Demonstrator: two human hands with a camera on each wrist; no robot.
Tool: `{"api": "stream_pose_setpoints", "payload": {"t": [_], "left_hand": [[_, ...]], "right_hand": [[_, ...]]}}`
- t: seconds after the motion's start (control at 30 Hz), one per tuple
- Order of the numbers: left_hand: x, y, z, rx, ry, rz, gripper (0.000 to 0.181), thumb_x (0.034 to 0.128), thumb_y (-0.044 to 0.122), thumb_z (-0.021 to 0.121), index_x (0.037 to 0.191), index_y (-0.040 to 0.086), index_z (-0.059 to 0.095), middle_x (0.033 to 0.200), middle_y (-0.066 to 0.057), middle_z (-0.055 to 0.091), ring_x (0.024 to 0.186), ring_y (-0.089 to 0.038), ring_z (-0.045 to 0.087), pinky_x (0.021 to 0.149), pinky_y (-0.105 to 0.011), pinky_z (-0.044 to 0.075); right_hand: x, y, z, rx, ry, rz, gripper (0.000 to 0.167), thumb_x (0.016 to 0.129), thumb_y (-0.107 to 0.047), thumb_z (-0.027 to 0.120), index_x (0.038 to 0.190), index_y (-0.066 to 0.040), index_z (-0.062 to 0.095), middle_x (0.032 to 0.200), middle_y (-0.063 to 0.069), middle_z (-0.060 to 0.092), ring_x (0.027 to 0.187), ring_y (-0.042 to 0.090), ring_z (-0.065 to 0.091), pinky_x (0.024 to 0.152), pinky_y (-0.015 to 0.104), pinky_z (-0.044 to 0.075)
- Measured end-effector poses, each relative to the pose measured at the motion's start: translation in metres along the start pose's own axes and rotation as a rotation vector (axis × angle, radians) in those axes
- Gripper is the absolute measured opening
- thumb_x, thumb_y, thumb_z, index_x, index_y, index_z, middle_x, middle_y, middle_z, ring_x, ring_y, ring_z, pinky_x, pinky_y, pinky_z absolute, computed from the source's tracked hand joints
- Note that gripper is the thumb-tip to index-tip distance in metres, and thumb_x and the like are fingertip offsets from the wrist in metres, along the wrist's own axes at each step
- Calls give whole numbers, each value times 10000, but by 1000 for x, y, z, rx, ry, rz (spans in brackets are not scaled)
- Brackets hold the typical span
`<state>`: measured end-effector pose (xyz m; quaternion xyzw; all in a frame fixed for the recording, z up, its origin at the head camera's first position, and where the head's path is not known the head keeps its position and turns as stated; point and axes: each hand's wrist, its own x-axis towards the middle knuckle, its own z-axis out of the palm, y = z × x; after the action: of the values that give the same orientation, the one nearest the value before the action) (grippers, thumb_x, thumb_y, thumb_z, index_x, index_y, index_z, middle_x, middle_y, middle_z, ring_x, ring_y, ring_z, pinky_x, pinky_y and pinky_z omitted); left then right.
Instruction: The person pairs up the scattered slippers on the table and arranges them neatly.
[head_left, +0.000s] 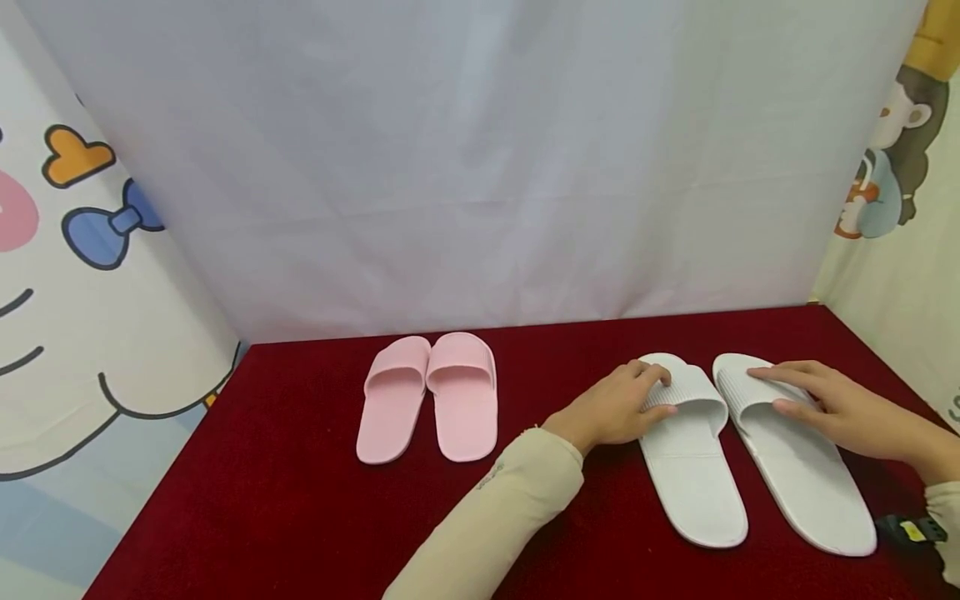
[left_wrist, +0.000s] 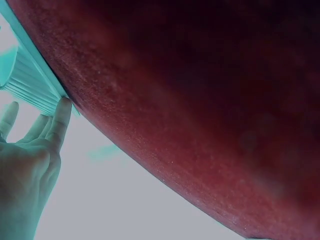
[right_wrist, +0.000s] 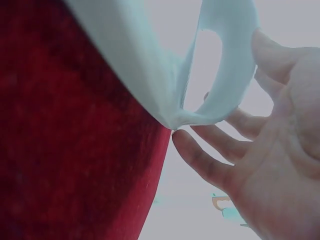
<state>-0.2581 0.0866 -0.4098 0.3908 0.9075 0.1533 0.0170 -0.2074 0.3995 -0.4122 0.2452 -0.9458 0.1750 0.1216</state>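
Touching 2 wht slippers [head_left: 693,492], 1 ea., w/ L hand [head_left: 618,407] & R hand [head_left: 851,410] loosely spread.

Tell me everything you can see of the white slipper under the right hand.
The white, foam- or plastic-looking slide slipper has a broad, ribbed white strap across a smooth sole with a rounded heel. It lies sole down on the dark red, cloth-like surface, toe pointing away from the person and angled left. It sits close on the right of a matching white slipper; whether they touch is unclear. The bare right hand reaches over the strap, touching it.
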Motion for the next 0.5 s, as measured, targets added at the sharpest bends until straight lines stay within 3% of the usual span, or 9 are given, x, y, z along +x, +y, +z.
{"api": "stream_pose_setpoints", "payload": {"t": [0.5], "left_hand": [[-1, 3, 0, 23, -15, -1, 382, 1002, 414, 559, 1335, 240, 492, 1377, -11, 524, 1191, -103, 537, 1000, -192, 441]], "right_hand": [[3, -6, 5, 54, -23, -7, 476, 899, -132, 722, 1359, -164, 600, 1300, 30, 579, 1145, -239, 281, 839, 5, 316]]}}
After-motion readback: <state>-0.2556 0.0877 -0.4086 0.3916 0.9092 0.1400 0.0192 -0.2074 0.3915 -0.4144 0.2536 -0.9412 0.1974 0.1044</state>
